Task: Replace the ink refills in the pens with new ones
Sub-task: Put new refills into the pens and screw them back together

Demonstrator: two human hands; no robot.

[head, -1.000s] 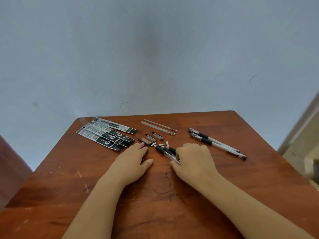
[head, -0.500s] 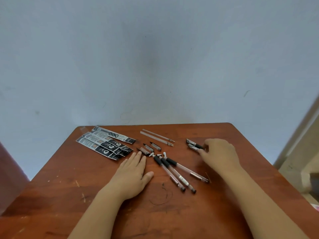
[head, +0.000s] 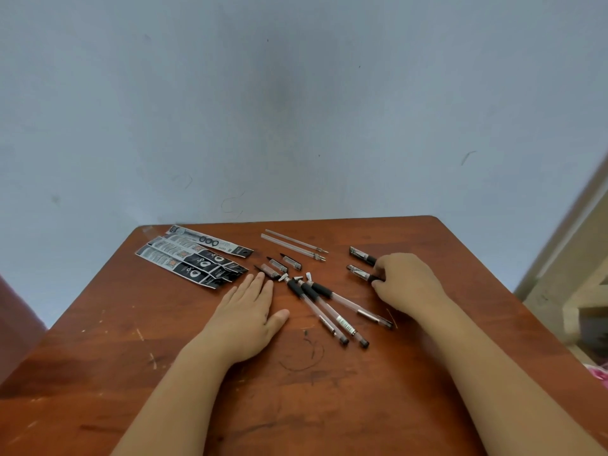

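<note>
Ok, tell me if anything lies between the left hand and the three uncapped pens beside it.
Nothing visible does. The left hand rests flat on the table, and the three uncapped pens lie just to its right with only bare wood between. The loose caps sit beyond its fingertips, off that path.

Three pens [head: 324, 311]; two refills [head: 293, 244]

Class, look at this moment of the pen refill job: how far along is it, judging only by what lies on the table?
Done: three caps lie off beside three uncapped pens, and two bare refills lie apart. In hand: the right hand curls round two still-capped pens; the left hand rests flat. Left: the refill packets lie unused, so no swap looks finished.
</note>
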